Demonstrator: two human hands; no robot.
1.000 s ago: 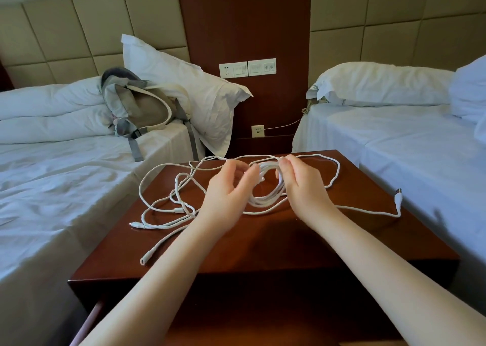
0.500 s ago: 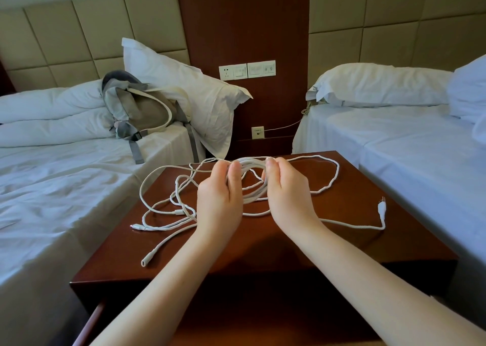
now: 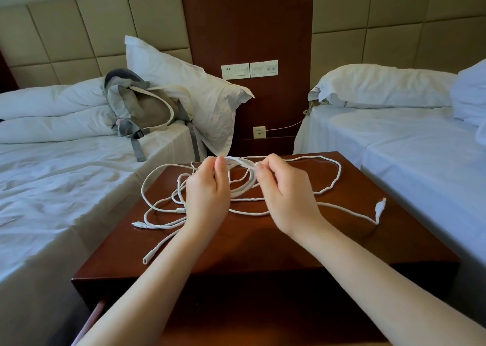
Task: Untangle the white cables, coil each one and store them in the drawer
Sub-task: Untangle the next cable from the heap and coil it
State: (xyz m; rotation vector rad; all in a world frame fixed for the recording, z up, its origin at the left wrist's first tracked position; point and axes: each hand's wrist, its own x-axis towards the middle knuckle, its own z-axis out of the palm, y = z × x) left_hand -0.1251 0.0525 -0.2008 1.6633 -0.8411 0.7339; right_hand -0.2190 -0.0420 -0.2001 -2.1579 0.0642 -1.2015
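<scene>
Count. Hands: two, bare, both in frame. White cables point(image 3: 163, 210): one tangle, exact number not determinable from the overlaps. Free ends counted: four.
- Hollow barrel end point(image 3: 146, 260) near front left of nightstand point(image 3: 263, 248).
- Slim connector point(image 3: 137, 224) at left edge of tangle.
- Second slim connector point(image 3: 180, 210) just beside left wrist.
- Plug point(image 3: 381, 205) near right edge.

Beds: two, left bed point(image 3: 52, 201) and right bed point(image 3: 407, 156), nightstand between. Backpack point(image 3: 147, 109): one, grey and tan, on left bed against a pillow point(image 3: 189, 82). Wall plates point(image 3: 249, 69): two, side by side on wood panel; one small socket point(image 3: 259, 132) lower down.

Grip. Left hand point(image 3: 207, 190): thumb and forefinger pressed together on top of a looped bundle point(image 3: 240, 163) of cable, remaining fingers curled toward palm, back of hand to camera. Right hand point(image 3: 285, 188): same pinch, thumb tip and forefinger tip closed on other side of bundle, remaining fingers loosely curled.

Position. Looped bundle lifted off the wood, spanning the short gap between the two pinches, several strands side by side. Loops hanging from there down to the tabletop between the hands. Rest of tangle flat on nightstand:
- Bulk to the left of left hand, reaching the left edge.
- One long loop point(image 3: 334, 172) out to the right of right hand, along the far edge.
- Single strand running from under right hand out to plug.
</scene>
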